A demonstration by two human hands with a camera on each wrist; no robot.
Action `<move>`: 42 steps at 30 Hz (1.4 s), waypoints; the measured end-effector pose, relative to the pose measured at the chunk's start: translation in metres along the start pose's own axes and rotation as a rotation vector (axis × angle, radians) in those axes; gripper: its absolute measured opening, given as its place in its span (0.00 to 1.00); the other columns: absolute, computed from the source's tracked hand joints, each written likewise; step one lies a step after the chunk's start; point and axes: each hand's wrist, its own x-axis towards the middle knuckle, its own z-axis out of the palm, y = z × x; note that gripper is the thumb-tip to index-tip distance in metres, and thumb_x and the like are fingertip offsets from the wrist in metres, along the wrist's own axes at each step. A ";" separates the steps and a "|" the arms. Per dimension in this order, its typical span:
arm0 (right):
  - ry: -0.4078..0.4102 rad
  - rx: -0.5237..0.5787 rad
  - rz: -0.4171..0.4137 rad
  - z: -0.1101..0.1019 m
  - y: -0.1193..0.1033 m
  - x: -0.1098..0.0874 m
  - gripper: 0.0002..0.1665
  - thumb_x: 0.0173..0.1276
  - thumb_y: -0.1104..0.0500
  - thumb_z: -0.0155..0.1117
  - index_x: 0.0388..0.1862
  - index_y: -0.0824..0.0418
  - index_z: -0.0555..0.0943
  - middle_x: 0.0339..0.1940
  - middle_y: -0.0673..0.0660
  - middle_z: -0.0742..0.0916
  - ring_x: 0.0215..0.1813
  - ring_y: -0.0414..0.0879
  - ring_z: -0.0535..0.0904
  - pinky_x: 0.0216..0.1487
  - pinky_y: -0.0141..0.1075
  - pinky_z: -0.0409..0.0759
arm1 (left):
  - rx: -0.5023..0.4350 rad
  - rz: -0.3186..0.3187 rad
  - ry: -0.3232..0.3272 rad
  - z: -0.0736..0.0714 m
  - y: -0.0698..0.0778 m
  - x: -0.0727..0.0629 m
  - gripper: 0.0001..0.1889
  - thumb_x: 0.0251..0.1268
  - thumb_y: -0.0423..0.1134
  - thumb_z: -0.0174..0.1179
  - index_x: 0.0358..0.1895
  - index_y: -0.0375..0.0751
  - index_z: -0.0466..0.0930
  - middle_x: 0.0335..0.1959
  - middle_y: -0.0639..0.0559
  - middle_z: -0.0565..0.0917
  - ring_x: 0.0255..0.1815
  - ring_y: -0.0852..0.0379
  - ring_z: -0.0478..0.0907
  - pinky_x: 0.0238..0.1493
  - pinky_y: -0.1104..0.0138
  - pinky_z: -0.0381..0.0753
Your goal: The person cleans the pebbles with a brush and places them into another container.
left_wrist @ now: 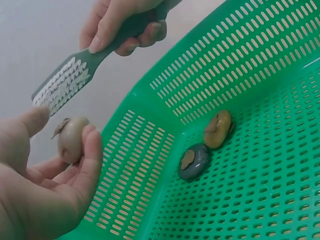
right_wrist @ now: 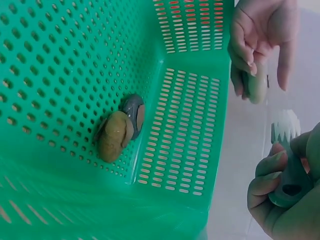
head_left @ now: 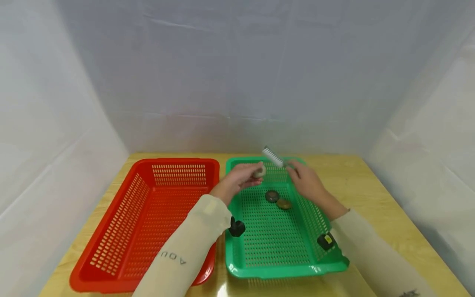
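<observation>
My left hand (head_left: 243, 175), above the far left of the green basket (head_left: 272, 272), holds a pale, smooth, rounded shell-like piece (left_wrist: 72, 140) in its curled fingers. A dark, frayed bit shows on that piece; its underside is hidden by the fingers. Across from it, my right hand (head_left: 306, 179) grips the grey-green handle of a scrub brush (left_wrist: 65, 82). The white bristles are angled toward the left hand, apart from the pale piece. Down in the basket lie a dark rounded piece with a tan patch (left_wrist: 195, 162) and a yellow-brown one (right_wrist: 115, 137), side by side.
A red slatted basket (head_left: 107, 231) stands left of the green one on a wooden table (head_left: 345, 177). Pale sheeting (head_left: 237, 82) hangs behind and on both sides. Small black devices sit at both wrists.
</observation>
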 end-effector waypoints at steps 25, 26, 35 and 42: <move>-0.026 0.016 -0.138 0.022 0.006 -0.013 0.22 0.78 0.52 0.51 0.66 0.58 0.76 0.44 0.56 0.87 0.24 0.45 0.72 0.33 0.41 0.76 | -0.095 0.033 -0.060 -0.004 -0.025 0.005 0.23 0.71 0.28 0.54 0.69 0.31 0.67 0.42 0.41 0.84 0.32 0.60 0.82 0.38 0.72 0.85; -0.021 0.018 -0.142 0.022 0.006 -0.013 0.22 0.78 0.52 0.51 0.65 0.58 0.76 0.41 0.55 0.87 0.23 0.44 0.71 0.31 0.40 0.75 | -0.089 0.037 -0.058 -0.003 -0.026 0.005 0.24 0.71 0.28 0.54 0.69 0.31 0.67 0.41 0.41 0.84 0.32 0.60 0.82 0.38 0.72 0.84; -0.015 -0.043 -0.158 0.022 0.009 -0.017 0.21 0.76 0.53 0.55 0.64 0.57 0.78 0.39 0.56 0.87 0.18 0.39 0.63 0.27 0.36 0.69 | -0.076 0.056 -0.018 -0.001 -0.027 0.004 0.28 0.72 0.28 0.53 0.73 0.33 0.60 0.37 0.43 0.84 0.31 0.61 0.81 0.32 0.75 0.83; 0.002 -0.046 -0.149 0.025 0.010 -0.014 0.21 0.76 0.54 0.55 0.64 0.58 0.78 0.20 0.50 0.77 0.18 0.39 0.63 0.23 0.35 0.68 | -0.062 0.054 -0.011 -0.005 -0.024 0.002 0.28 0.72 0.29 0.54 0.73 0.32 0.59 0.33 0.47 0.84 0.29 0.63 0.81 0.34 0.74 0.82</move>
